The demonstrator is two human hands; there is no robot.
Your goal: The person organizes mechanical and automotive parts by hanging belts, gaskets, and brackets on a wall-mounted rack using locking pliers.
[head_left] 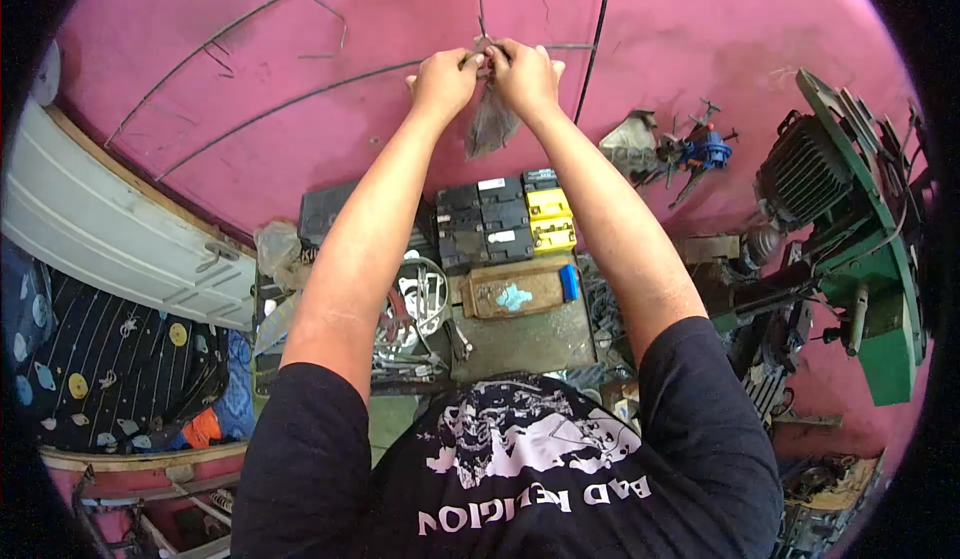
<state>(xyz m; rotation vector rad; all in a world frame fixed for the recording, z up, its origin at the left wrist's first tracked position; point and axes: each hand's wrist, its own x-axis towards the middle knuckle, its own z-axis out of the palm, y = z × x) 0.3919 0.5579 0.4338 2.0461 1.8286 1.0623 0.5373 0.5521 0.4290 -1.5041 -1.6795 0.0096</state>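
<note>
Both my arms reach up to the pink wall, and the fingers of my left hand [445,81] and my right hand [528,77] meet, pinched together. They are closed on the gathered top of a clear, greyish plastic bag [490,127], which hangs down between my wrists. What the bag contains does not show clearly. Right at my hands, a thin metal rod [481,4] comes down from above. A curved metal rod [310,94] runs along the wall to the left of my left hand.
Below my hands stand black batteries [485,224] and yellow batteries [550,221]. In front of them a cardboard tray [515,289] holds a blue-green piece, beside metal parts [420,304]. A green machine [870,269] stands at right, a white door [120,214] at left.
</note>
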